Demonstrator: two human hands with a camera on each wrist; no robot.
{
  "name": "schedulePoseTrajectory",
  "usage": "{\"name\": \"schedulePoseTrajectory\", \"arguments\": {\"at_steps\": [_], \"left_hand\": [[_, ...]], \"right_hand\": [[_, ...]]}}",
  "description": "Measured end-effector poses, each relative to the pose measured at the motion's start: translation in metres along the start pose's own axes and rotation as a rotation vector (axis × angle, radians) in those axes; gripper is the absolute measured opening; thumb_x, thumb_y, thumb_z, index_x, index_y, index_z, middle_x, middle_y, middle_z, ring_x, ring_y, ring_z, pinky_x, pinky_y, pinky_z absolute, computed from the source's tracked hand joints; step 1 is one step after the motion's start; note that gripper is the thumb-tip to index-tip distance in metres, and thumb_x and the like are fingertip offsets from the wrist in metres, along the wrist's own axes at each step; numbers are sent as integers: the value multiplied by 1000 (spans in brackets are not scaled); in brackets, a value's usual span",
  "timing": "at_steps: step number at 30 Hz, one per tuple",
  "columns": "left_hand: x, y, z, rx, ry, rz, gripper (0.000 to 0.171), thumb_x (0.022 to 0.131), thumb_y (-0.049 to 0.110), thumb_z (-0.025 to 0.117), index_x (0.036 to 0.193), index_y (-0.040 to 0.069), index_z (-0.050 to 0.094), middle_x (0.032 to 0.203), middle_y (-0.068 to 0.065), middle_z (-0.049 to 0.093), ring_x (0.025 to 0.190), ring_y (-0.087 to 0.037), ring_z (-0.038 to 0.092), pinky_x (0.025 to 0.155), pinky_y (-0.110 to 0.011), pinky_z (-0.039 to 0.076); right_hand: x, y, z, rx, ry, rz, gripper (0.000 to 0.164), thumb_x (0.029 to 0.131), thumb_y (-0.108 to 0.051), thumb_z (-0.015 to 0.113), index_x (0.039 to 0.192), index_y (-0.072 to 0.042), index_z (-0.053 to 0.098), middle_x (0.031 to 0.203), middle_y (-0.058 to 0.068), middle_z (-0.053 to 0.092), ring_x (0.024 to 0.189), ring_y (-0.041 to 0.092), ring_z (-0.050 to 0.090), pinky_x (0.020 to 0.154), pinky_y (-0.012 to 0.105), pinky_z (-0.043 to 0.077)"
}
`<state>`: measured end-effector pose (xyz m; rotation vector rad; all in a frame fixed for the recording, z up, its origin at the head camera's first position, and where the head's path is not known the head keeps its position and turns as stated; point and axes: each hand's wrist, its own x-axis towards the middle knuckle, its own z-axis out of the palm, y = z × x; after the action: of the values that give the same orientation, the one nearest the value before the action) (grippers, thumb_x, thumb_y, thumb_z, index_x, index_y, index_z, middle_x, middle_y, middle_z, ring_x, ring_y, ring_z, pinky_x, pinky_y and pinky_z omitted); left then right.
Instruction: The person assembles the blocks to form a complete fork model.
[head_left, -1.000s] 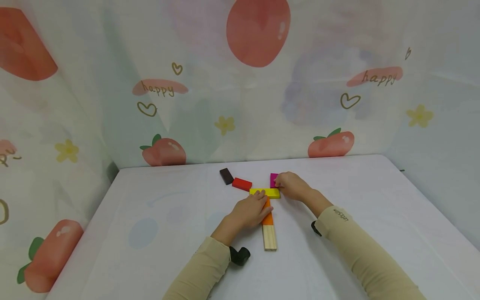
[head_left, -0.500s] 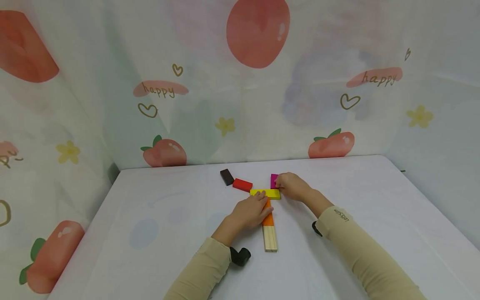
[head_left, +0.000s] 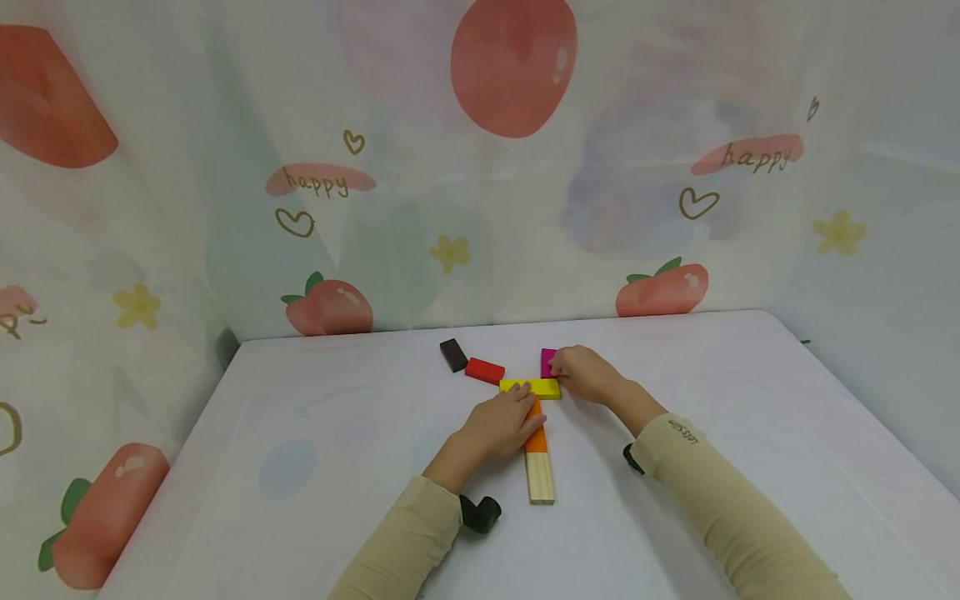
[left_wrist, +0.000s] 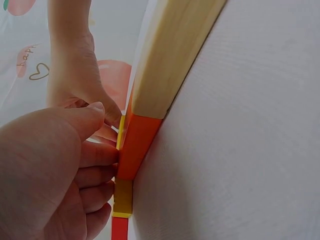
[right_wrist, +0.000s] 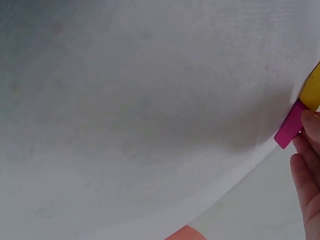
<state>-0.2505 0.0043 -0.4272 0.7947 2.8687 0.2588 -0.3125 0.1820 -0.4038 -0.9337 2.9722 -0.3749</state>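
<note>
Nothing has visibly moved since the earlier frames: both grips and every block keep their places. The magenta block [head_left: 546,360] lies on the white worktop [head_left: 360,500], at one o'clock from the yellow block [head_left: 552,389] and against its far edge; the person's right grip [head_left: 588,372] pinches it between thumb and finger, its beige sleeve [head_left: 735,492] running toward four o'clock. The left grip [head_left: 498,423] is released, relaxed fingers resting on the yellow block and on the orange block [head_left: 536,442] at six o'clock from it, which meets a plain wooden block [head_left: 540,479] farther out. Toward ten o'clock lie the red block [head_left: 484,371], then the dark brown block [head_left: 453,355]. Patterned cloth [head_left: 510,217] hangs at twelve o'clock.
</note>
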Motion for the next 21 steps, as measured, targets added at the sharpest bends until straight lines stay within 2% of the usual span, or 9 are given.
{"name": "schedulePoseTrajectory", "arguments": {"at_steps": [11, 21], "left_hand": [[-2, 1, -4, -10, -3, 3, 54, 98, 42, 36, 139, 8, 41, 145, -6, 34, 133, -18, 28, 107, -31, 24], [0, -1, 1, -11, 8, 2, 53, 98, 42, 37, 139, 9, 41, 145, -5, 34, 133, -18, 28, 106, -31, 25]], "right_hand": [[0, 1, 0, 15, 2, -1, 12, 78, 3, 69, 90, 4, 70, 88, 11, 67, 86, 28, 61, 83, 41, 49], [0, 4, 2, 42, -9, 39, 14, 79, 2, 68, 93, 4, 69, 90, 11, 66, 89, 29, 60, 85, 42, 48]]}}
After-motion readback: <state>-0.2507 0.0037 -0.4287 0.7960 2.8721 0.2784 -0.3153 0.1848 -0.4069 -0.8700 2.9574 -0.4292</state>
